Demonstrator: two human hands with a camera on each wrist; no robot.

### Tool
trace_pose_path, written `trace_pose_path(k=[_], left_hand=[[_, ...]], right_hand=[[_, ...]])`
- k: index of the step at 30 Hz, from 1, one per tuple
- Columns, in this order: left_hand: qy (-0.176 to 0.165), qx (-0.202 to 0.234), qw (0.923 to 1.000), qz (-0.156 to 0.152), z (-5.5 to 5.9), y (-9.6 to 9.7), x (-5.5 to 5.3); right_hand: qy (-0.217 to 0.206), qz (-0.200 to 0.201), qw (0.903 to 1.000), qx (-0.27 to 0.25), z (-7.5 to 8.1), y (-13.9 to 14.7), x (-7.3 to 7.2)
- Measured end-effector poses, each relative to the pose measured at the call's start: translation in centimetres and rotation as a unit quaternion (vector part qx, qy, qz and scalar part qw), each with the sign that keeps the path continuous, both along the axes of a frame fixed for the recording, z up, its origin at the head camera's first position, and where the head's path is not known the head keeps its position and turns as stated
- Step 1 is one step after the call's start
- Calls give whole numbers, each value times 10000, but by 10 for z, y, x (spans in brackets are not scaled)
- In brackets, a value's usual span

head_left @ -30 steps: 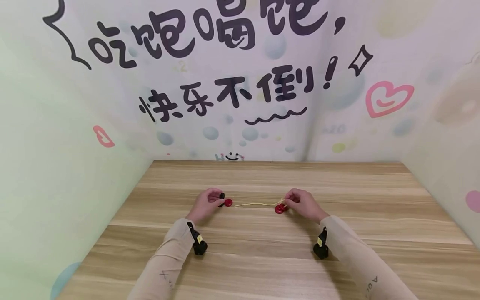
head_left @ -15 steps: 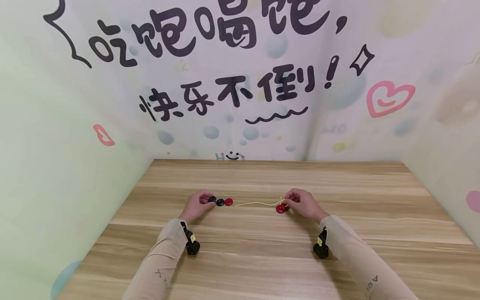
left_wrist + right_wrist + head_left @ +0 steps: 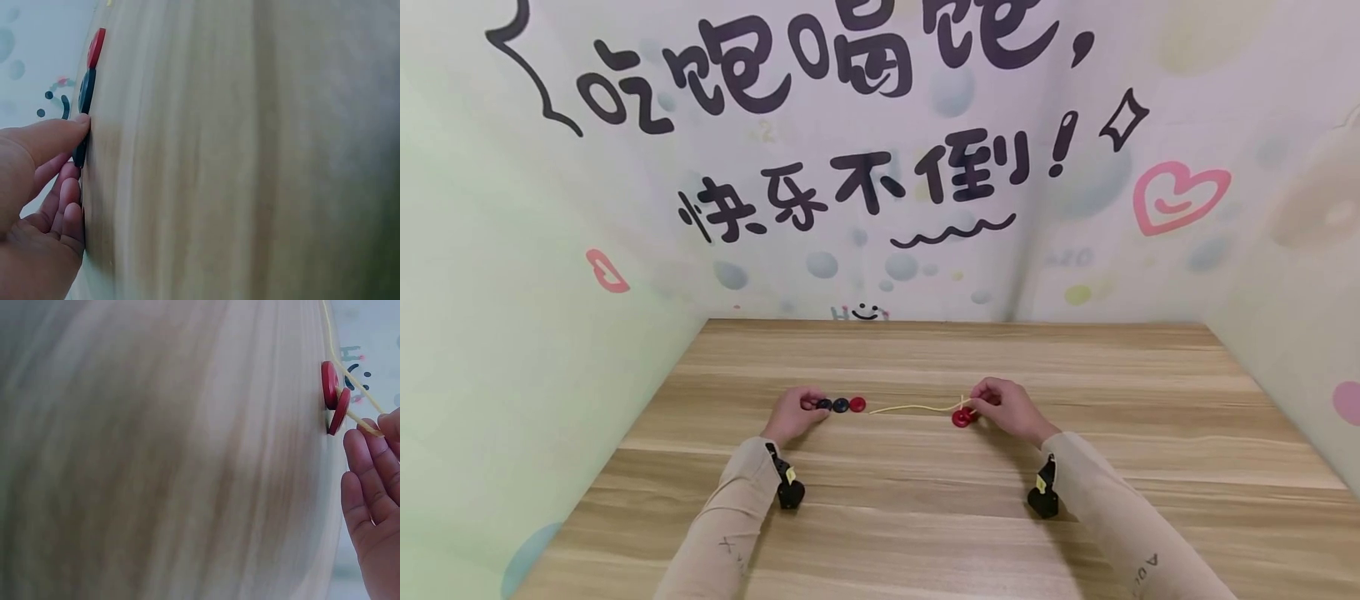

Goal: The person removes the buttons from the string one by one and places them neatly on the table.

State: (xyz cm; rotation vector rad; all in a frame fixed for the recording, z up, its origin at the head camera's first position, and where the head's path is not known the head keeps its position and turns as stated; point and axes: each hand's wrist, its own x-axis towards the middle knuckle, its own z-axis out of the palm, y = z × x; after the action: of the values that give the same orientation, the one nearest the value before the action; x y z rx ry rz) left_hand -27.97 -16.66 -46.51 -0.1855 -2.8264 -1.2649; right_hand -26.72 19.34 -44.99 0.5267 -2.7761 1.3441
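Note:
My left hand [image 3: 795,413] pinches the edge of a black button [image 3: 825,405] between thumb and fingers, low at the tabletop. To its right a second black button [image 3: 841,405] and a red button [image 3: 857,404] lie flat, making a short row. In the left wrist view my thumb lies along the near side of the nearest black button [image 3: 80,150]. My right hand [image 3: 1006,407] pinches a yellow string [image 3: 356,381] between thumb and fingertips. Two red buttons [image 3: 339,411] sit on that string just beside the fingers, one leaning against the other.
The string's loose end [image 3: 880,411] stretches left across the wooden table [image 3: 917,500] toward the row. A printed cloth wall [image 3: 940,283] rises behind the table's far edge, with side walls at left and right. Each wrist wears a small black camera.
My left hand has shifted left, bringing a black button from beside the red one to the row's left end. Both black buttons now show in line. The right hand stays put, holding the string.

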Motion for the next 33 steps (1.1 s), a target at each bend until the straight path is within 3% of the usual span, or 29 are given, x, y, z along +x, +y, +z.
trace_pose_path(k=[11,18,26,30,33], left_hand=[[-252,133,9995,145,5,3,2],[16,462,9984,320,13,19,2],[249,982,9948,-142,25,57,5],[136,1129,9928,-389,26,79,7],[90,1198,9900,-740,24,98,10]], right_hand=[[-138,161,9998,2,4,-4,0],[-23,316,9995,9,6,-7,0],[-120,275,9995,-71,9,-17,-1],[-15,275,9996,-46,9,-22,-1],[100,338,9994,-23,10,-27,-1]])
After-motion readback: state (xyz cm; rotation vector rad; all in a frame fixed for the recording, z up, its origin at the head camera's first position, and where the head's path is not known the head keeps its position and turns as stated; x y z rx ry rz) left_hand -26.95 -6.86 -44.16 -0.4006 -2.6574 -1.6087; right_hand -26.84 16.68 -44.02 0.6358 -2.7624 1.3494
